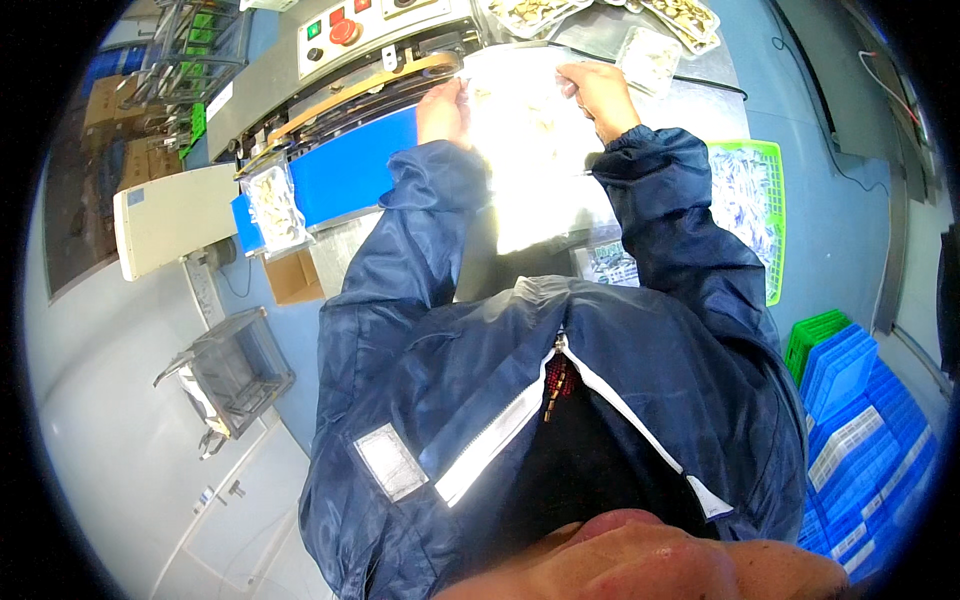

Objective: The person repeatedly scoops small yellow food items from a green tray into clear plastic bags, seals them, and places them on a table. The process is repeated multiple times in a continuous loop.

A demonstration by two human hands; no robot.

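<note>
Strong glare washes out the space between my hands, where a clear plastic bag point(520, 100) with pale small pieces faintly shows. My left hand point(442, 114) is closed at the bag's left edge, beside the blue conveyor belt point(350, 165) of a band sealing machine point(385, 75). On the other side my right hand point(602, 98) pinches the bag's right edge between thumb and fingers. Exact grip points are partly lost in the brightness. Another filled clear bag point(273, 207) lies on the belt's left end.
A control panel point(365, 35) with a red button tops the machine. Trays of small brass-coloured parts point(685, 20) and another clear bag point(648, 60) lie at the back right. A green basket point(772, 220) of packed bags stands right, blue crates point(865, 430) lower right. A cardboard box point(293, 277) sits below the belt.
</note>
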